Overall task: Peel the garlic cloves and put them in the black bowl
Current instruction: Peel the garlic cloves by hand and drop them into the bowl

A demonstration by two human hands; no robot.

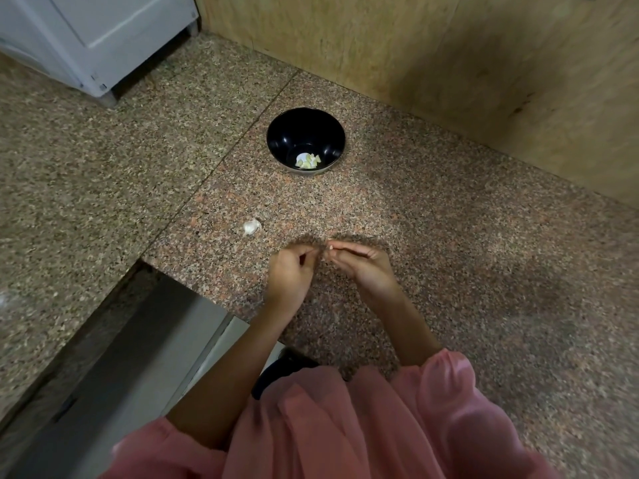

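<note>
Head view: the left hand [289, 273] and right hand [363, 266] are held close together just above the tabletop [466, 243], with fingers curled and fingertips brought together in the middle. Whatever might be pinched there is too small to make out, so it honestly can't be told if a clove is gripped or not. Pink sleeves [446, 378] are seen bunched up on the forearms.

A bit ahead and to the left of the hands, one white piece of garlic [251, 226] is left lying on the stone. Whether it's a whole clove or just skin can't be told.

Farther back, well apart from the hands, the black bowl [294, 133] is set upright on the tabletop, and a few pale peeled cloves [307, 161] are piled at its bottom.

Behind that, a wood-look wall panel [449, 63] is seen on the right, and a white cabinet-like unit [96, 36] is parked at the back left.
</note>
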